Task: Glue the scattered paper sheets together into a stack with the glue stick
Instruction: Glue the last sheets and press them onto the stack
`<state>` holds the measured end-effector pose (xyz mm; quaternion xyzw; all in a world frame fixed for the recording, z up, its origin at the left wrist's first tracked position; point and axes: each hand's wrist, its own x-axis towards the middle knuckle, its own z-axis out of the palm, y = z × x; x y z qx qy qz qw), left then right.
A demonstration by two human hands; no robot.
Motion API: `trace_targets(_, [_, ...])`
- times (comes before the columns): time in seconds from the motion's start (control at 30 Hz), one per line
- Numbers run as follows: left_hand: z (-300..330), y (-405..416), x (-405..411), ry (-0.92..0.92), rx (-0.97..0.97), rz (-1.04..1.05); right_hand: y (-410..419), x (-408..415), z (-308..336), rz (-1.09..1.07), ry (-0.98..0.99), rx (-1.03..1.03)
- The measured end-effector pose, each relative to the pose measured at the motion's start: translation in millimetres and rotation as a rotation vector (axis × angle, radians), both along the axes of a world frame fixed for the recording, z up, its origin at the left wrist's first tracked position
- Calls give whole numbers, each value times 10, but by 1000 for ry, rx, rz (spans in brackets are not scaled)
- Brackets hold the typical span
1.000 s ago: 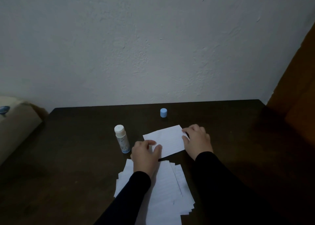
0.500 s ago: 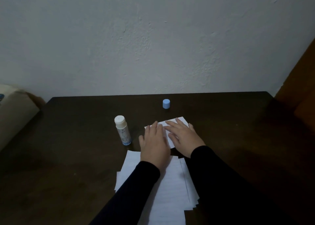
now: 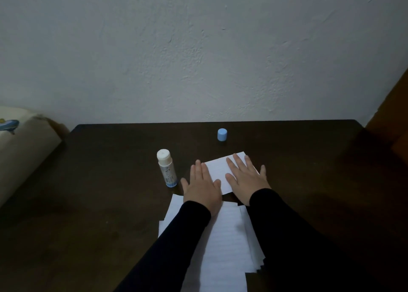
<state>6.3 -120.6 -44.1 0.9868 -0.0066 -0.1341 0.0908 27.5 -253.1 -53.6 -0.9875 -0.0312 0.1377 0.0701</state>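
White small sheet (image 3: 217, 170) at table (image 3: 88, 203) centre, both palms flat on it, fingers straight: left hand (image 3: 202, 186), right hand (image 3: 246, 180), likely pressing glue to set. One glue stick (image 3: 167, 167) upright at 9 o'clock, one blue cap (image 3: 222, 134) at 12 (off). Loose pile (image 3: 227, 243) at 6; count unclear.

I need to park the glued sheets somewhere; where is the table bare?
Bare table lies left of the glue stick, and right of the right hand. Crowded: the middle, with both hands on the small sheet and the paper pile nearer.
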Motion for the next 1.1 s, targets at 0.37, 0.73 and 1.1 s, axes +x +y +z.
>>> trace_targets(0.37, [139, -3, -27, 30, 73, -252, 24, -200, 46, 134, 12, -13])
trace_targets(0.73, [128, -58, 205, 31, 33, -231, -4, 26, 78, 74, -5, -4])
trace_targets(1.1, [140, 66, 80, 120, -1, -51, -73, -86, 62, 10, 62, -23])
